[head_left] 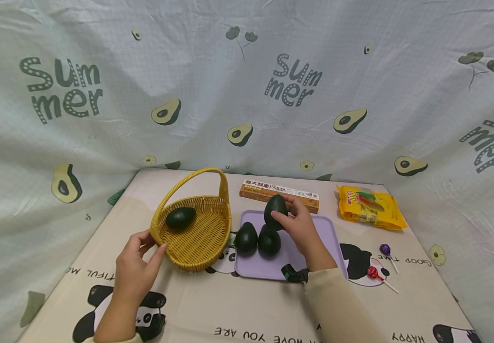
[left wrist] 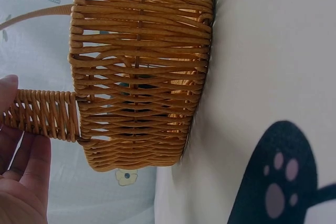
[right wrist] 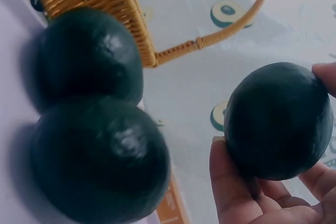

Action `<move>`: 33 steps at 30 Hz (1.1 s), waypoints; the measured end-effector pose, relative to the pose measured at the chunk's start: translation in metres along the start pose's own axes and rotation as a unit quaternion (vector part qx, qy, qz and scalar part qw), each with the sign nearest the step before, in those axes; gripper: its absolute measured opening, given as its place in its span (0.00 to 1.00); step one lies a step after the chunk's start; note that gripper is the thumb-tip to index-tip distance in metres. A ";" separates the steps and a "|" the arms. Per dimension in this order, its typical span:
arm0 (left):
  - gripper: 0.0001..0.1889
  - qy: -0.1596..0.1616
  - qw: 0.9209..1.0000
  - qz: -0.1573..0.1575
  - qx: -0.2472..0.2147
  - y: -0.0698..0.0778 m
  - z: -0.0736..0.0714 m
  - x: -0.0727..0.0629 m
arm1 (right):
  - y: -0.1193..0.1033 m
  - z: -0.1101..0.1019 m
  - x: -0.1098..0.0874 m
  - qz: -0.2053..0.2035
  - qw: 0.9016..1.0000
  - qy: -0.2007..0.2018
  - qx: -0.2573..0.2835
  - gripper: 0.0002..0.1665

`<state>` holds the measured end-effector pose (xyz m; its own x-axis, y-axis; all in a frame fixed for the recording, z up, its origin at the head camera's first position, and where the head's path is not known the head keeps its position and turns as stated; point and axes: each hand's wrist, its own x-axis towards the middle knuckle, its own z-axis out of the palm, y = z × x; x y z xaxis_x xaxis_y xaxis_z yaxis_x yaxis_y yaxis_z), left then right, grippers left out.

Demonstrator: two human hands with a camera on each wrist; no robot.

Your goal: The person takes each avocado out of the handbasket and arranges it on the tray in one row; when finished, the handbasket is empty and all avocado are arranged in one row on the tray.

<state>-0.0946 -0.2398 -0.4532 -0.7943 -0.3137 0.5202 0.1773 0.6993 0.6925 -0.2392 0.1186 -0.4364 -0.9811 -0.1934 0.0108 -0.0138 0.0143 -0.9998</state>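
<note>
A dark green avocado [head_left: 275,212] is gripped by my right hand [head_left: 301,229], raised over the lilac tray [head_left: 302,267]. Two more avocados lie side by side on that tray, the left avocado [head_left: 246,239] touching the right avocado [head_left: 269,241]. My left hand [head_left: 136,262] holds the yellow wicker basket [head_left: 195,257] at its left side; the left wrist view has thumb and fingers around the base of the handle [left wrist: 47,114]. Inside the basket rests one avocado [head_left: 180,219]. In the right wrist view the held avocado [right wrist: 278,121] sits between thumb and fingertips.
Behind the tray lies a pasta box [head_left: 278,195]. To the right are a yellow snack bag [head_left: 371,207], a purple lollipop [head_left: 385,249] and a red lollipop [head_left: 373,272]. A printed curtain [head_left: 212,85] closes off the back and sides of the table.
</note>
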 end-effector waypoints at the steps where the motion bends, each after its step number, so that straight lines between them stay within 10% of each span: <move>1: 0.25 0.000 1.000 0.001 -0.001 0.000 0.000 0.000 | 0.002 -0.001 -0.001 0.003 1.000 0.004 -0.003 0.36; 33: 0.26 0.002 1.000 0.006 -0.004 -0.001 0.000 -0.001 | 0.036 -0.037 -0.029 0.075 0.992 0.051 -0.083 0.34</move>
<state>-0.0939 -0.2406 -0.4544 -0.7901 -0.3069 0.5306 0.1926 0.6975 0.6902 -0.2189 0.1614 -0.4718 -0.9889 -0.0759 -0.1279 0.1109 0.1975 -0.9740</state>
